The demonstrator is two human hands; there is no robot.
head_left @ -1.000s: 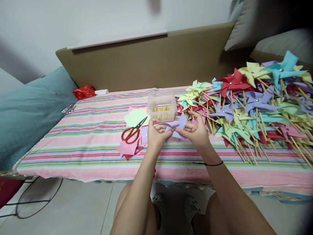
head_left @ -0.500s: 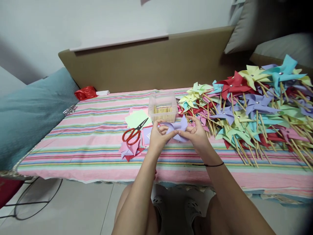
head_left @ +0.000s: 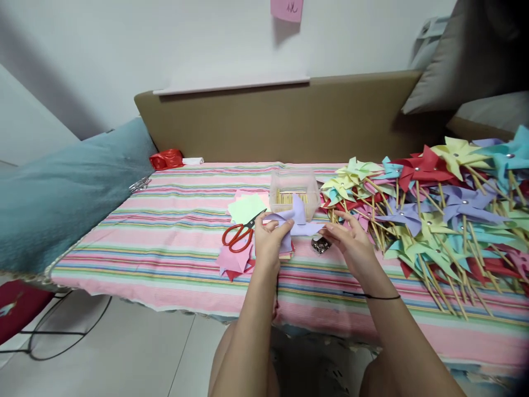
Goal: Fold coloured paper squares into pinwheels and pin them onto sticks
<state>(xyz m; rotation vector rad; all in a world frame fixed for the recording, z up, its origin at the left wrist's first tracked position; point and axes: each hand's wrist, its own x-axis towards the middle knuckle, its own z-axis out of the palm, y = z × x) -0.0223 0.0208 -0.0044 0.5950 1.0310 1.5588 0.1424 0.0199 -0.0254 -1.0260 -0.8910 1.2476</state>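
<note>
A purple paper pinwheel is between my hands above the striped cloth. My left hand is closed on its left side, thumb near the folded centre. At the far right corner of the paper, my right hand pinches with thumb and forefinger while the other fingers stay spread. Just left of my left hand lie red-handled scissors on loose coloured paper pieces. Beneath the pinwheel and my right hand sits a small clear box of metal pins, partly hidden.
Behind the hands stands a clear plastic box with wooden sticks. Many finished pinwheels are heaped at the right. Pale green paper sheets lie left of the box. A red plastic bag rests at the back left.
My right hand has moved away from the pinwheel's centre to a corner at the right, uncovering the small pin box. The pinwheel now looks more spread. The view has shifted.
</note>
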